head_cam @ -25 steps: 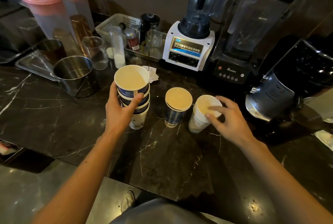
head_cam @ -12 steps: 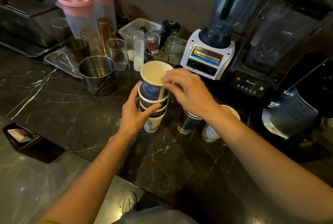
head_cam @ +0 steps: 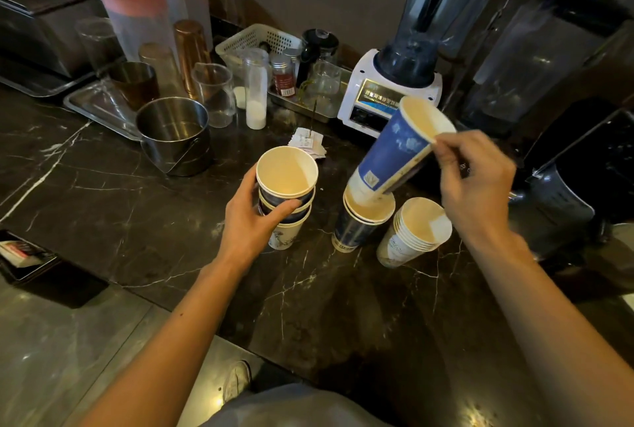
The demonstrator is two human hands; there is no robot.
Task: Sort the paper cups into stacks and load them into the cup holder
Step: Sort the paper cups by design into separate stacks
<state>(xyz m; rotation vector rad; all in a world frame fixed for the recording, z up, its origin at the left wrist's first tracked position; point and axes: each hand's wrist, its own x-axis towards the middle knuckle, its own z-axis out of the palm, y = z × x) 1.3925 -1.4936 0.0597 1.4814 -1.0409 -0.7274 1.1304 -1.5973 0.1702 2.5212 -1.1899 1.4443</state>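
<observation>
My left hand (head_cam: 252,220) grips a mixed stack of paper cups (head_cam: 286,196) standing on the dark marble counter (head_cam: 103,193); its lower cup is white, the upper ones dark blue. My right hand (head_cam: 477,183) pinches the rim of a blue cup (head_cam: 398,148), tilted, its base just above a short stack of blue cups (head_cam: 360,224). To the right of that stands a leaning stack of several white cups (head_cam: 411,234). No cup holder is in view.
A steel pail (head_cam: 173,133) sits left of the cups, with a tray of glasses (head_cam: 99,104) and pink-lidded pitchers (head_cam: 137,11) behind it. A white blender (head_cam: 394,83), a black blender (head_cam: 535,59) and a dark machine (head_cam: 583,165) line the back right. A slip of paper (head_cam: 305,143) lies behind the mixed stack.
My right hand has lifted the top blue cup off the mixed stack and carried it right, over the blue stack. My left hand keeps holding the mixed stack.
</observation>
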